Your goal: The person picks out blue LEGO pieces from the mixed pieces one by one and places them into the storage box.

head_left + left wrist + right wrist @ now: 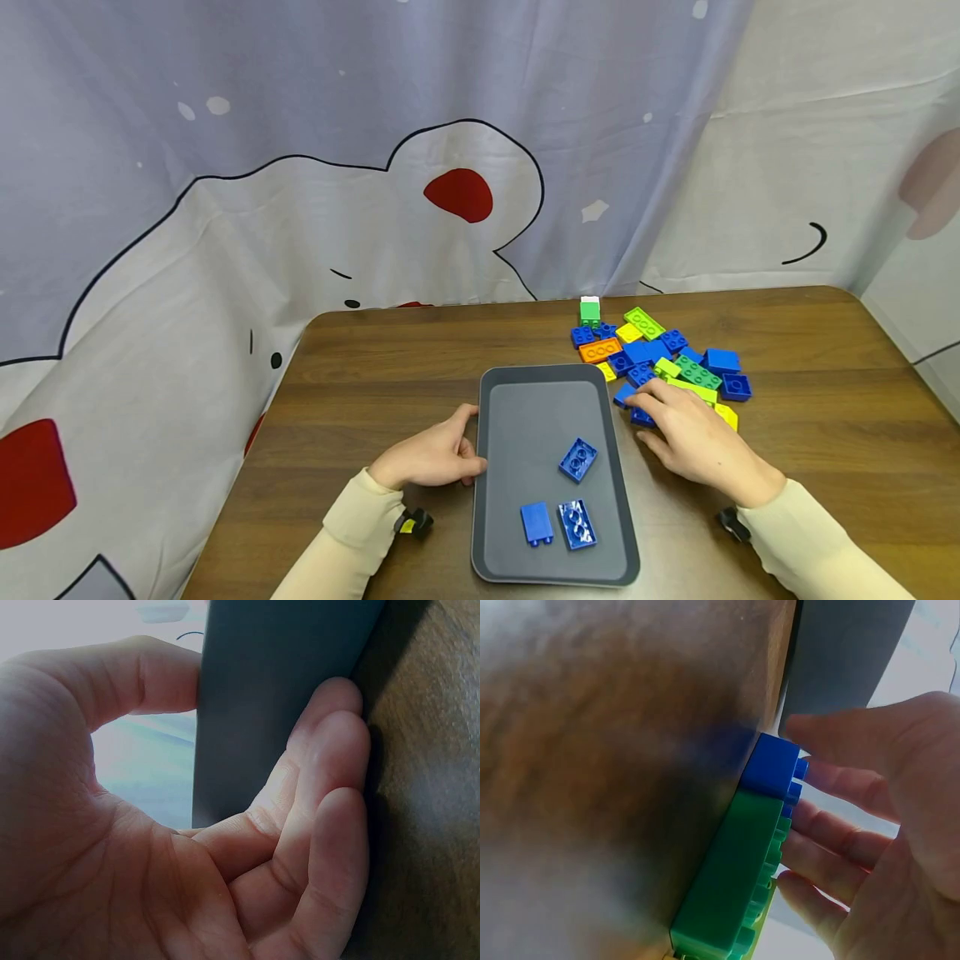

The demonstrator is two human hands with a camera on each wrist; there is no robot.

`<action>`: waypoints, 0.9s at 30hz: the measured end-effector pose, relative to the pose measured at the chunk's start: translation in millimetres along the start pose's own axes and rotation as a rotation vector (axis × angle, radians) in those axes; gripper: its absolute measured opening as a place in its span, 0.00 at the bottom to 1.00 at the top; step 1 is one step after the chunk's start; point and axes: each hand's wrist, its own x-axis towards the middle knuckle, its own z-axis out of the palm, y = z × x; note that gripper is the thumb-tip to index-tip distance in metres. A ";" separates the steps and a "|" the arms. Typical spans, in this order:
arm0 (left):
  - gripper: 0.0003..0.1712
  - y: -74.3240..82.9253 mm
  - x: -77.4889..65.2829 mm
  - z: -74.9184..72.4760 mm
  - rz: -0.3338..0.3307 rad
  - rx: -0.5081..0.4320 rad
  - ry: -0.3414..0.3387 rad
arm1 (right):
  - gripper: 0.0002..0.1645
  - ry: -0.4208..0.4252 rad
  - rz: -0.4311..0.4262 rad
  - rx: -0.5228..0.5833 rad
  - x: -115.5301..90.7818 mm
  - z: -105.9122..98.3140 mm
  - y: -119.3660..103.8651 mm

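Observation:
My left hand (435,454) holds the left side of a grey rectangular tray (517,433), thumb at the rim and bent fingers against the outer wall (247,720). Three blue toy bricks lie in the tray: one studs-down brick (536,521) and two upturned bricks, a lower one (577,525) and an upper one (578,460). Just right of the tray, my right hand (697,437) reaches over the near edge of a brick pile, fingers spread. Its fingertips are right by a blue brick (641,417). In the right wrist view, a blue brick (771,765) and a green brick (727,877) stand beside the fingers.
The pile spreads across the table (810,417) behind the right hand, with an orange brick (600,350), a dark green brick (697,372), a lime brick (645,322) and several blue and yellow ones. A printed curtain (300,233) hangs behind the table's far edge.

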 end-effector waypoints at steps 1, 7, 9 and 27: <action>0.50 0.1 -0.1 0.0 0.000 0.000 0.000 | 0.24 -0.004 -0.001 -0.001 0.4 0.0 0.0; 0.50 0.5 -0.5 0.4 -0.004 0.004 0.000 | 0.23 -0.038 0.017 0.018 3.0 -1.5 -1.1; 0.50 0.6 -0.7 0.5 -0.005 0.001 0.000 | 0.23 -0.048 0.025 0.026 3.8 -1.7 -1.6; 0.50 2.0 -1.1 -0.7 -0.005 0.000 -0.004 | 0.20 0.073 -0.020 0.033 -2.6 -17.8 -21.3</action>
